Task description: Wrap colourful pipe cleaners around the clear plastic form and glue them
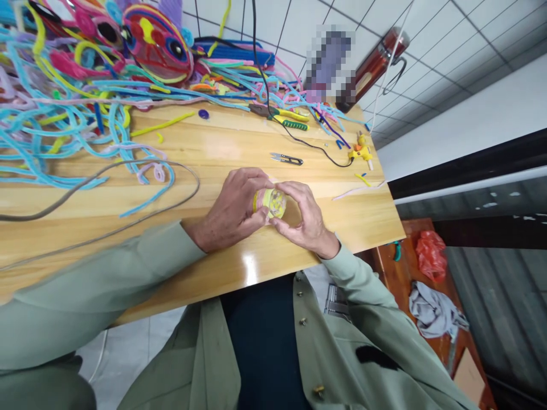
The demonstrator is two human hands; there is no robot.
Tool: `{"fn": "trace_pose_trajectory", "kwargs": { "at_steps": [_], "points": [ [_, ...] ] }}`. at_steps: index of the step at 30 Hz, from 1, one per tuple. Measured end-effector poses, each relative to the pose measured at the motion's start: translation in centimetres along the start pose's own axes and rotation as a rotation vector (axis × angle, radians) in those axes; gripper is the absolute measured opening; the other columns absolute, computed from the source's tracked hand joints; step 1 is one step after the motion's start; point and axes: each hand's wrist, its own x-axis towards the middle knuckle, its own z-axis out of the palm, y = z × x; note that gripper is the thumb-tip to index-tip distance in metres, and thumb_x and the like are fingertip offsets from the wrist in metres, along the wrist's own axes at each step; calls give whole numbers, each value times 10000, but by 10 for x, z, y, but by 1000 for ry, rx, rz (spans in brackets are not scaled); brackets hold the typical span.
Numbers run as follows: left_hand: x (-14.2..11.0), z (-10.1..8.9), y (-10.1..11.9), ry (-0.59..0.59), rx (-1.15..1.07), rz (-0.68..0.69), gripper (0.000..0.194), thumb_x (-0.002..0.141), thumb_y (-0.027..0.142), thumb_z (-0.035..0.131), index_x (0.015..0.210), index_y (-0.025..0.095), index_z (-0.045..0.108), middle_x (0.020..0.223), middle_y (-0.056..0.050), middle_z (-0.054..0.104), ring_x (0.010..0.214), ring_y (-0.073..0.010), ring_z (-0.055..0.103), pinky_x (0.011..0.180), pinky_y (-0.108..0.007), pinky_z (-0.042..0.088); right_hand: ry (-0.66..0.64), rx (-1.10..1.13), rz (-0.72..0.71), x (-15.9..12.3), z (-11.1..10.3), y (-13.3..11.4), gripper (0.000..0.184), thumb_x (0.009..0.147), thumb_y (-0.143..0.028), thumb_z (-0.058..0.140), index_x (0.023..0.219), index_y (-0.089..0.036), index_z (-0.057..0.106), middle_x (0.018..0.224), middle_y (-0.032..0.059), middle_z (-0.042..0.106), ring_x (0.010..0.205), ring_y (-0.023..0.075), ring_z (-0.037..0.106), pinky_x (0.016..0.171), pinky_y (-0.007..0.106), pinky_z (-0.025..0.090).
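Between my two hands, above the near part of the wooden table, is a small round piece in yellow and pink (277,203); it looks wound from fuzzy pipe cleaner, with a paler mottled end facing right. My left hand (235,206) wraps its left side, thumb below and fingers above. From the right, my right hand (302,219) curves round it, thumb and fingertips touching its edge. Parts of the piece are hidden by my fingers. Just beyond lie small thread snips (287,159).
Pipe cleaners (115,125) in blue, yellow and purple heap at the left and back. Pliers (282,117) with green and yellow handles lie behind. A yellow glue gun (361,151) with a black cord sits at right. A red flask (374,68) stands at the back. Grey cable (188,202) crosses the left.
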Motion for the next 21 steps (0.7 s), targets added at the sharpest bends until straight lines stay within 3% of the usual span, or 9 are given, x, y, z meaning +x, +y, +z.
{"fn": "trace_pose_trajectory", "kwargs": {
  "at_steps": [4, 10, 17, 21],
  "points": [
    [1, -1, -1, -30, -4, -29, 377, 1046, 282, 567, 1412, 335, 491, 1414, -92, 618, 1368, -308, 570, 1162, -532, 451, -32, 1, 23, -2, 0, 2, 721, 1031, -452, 754, 1660, -326, 425, 1485, 141, 728, 1364, 363, 711, 1134, 637, 627],
    [0, -1, -5, -27, -69, -55, 240, 1150, 377, 485, 1376, 304, 518, 1426, -112, 612, 1402, -289, 564, 1196, -552, 479, -46, -7, 15, 2, 0, -1, 722, 1049, -473, 742, 1666, -328, 395, 1484, 138, 738, 1354, 357, 718, 1123, 645, 628],
    [1, -6, -2, -49, -169, -75, 266, 1184, 395, 480, 1418, 282, 533, 1492, -104, 596, 1424, -290, 582, 1207, -566, 549, 9, 0, -8, 3, 5, 2, 684, 1061, -511, 716, 1647, -284, 445, 1497, 143, 747, 1379, 325, 725, 1129, 609, 646],
    [-1, -12, -2, -23, -157, -63, 409, 1110, 367, 580, 1517, 402, 555, 1486, -35, 602, 1371, -370, 608, 1123, -671, 572, -150, -30, 96, 9, 4, -3, 615, 1099, -646, 566, 1594, -284, 527, 1601, 78, 714, 1475, 259, 687, 1268, 534, 600]
  ]
}}
